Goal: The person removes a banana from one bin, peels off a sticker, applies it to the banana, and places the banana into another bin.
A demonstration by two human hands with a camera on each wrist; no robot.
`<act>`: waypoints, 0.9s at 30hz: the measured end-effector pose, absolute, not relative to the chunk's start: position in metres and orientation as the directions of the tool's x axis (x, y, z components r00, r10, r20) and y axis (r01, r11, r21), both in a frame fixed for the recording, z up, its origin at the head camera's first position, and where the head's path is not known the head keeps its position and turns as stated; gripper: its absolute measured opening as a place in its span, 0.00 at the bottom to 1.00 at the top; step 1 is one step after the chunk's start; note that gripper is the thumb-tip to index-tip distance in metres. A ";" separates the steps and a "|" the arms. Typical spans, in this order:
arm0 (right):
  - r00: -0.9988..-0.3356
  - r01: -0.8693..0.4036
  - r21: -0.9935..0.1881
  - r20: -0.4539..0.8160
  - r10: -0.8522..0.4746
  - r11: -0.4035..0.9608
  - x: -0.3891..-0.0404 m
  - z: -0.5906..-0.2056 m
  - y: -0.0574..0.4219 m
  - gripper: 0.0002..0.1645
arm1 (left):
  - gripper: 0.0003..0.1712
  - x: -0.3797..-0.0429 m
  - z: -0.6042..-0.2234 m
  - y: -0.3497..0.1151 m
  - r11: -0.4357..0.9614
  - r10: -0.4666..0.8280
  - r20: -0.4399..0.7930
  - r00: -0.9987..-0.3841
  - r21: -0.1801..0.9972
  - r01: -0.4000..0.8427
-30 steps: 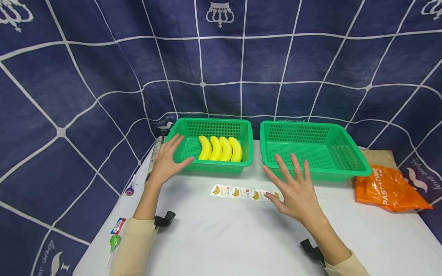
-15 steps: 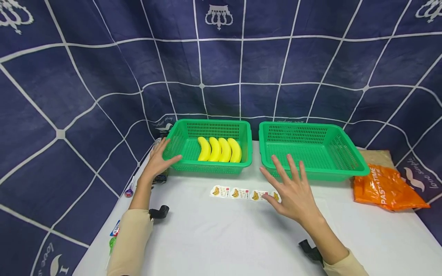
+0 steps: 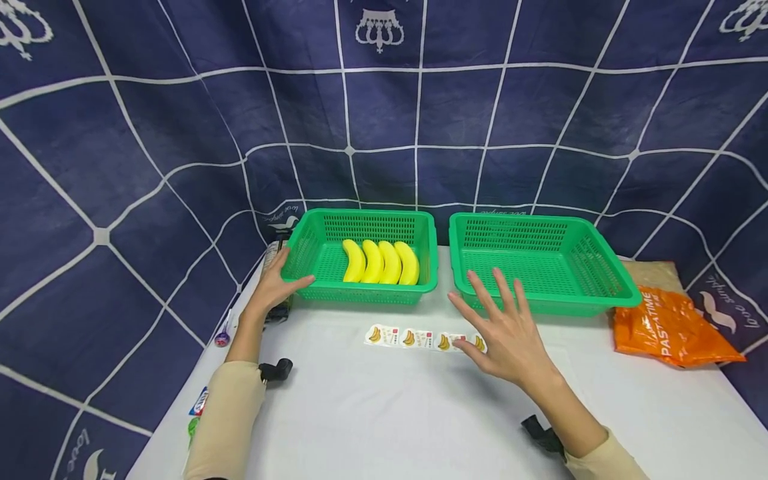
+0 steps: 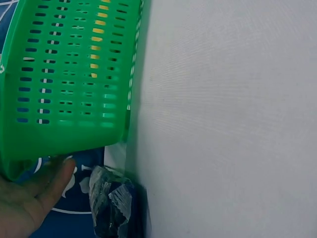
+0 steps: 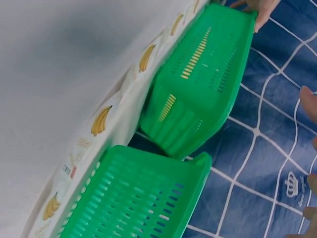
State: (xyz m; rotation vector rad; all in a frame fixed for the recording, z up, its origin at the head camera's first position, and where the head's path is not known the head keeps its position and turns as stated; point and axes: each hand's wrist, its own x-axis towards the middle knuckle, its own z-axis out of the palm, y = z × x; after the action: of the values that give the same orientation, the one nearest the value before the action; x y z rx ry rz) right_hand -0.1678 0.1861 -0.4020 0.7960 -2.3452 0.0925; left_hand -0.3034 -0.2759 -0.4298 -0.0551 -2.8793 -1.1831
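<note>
A green plastic basket stands at the back left with several yellow bananas lying side by side in it. At its left front corner is my left hand, thumb straight along the front rim and fingers by the left side. The left wrist view shows its fingers close below the basket's end wall. My right hand is spread in the air, holding nothing, in front of a second, empty green basket. Below its thumb lies a strip of banana stickers, partly covered by the hand.
An orange pasta bag lies right of the second basket. A dark crinkled packet sits beside the left basket. Lollipops, one purple, and a small blue-red wrapper lie along the table's left edge. A blue curtain hangs behind.
My left hand has moved left and down from over the basket's left end to its front corner. The right hand stays spread in nearly the same place.
</note>
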 end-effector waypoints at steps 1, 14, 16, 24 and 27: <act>-0.607 -0.575 0.129 0.595 -0.527 0.808 -0.170 -0.401 0.185 0.40 | 0.65 -0.304 -0.429 -0.276 0.711 0.020 0.042 -0.999 0.702 0.044; -0.678 -0.709 -0.122 0.390 -0.624 0.694 -0.212 -0.356 0.162 0.49 | 0.65 -0.311 -0.431 -0.279 0.701 0.020 0.069 -0.997 0.711 0.064; -0.670 -0.732 -0.170 0.356 -0.651 0.660 -0.222 -0.347 0.154 0.49 | 0.66 -0.310 -0.431 -0.279 0.700 0.019 0.069 -0.997 0.712 0.063; -0.660 -0.726 -0.393 0.169 -0.732 0.564 -0.270 -0.316 0.110 0.46 | 0.65 -0.308 -0.434 -0.280 0.689 0.007 0.061 -0.998 0.723 0.049; -0.658 -0.713 -0.420 0.124 -0.743 0.561 -0.291 -0.313 0.096 0.44 | 0.65 -0.308 -0.436 -0.280 0.694 0.003 0.057 -0.998 0.719 0.043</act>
State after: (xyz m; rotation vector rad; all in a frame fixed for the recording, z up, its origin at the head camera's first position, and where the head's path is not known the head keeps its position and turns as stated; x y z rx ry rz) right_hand -0.2912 0.0960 -0.3128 1.3234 -2.8348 0.7137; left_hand -0.3075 -0.2798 -0.4361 -0.0379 -2.8438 -1.2092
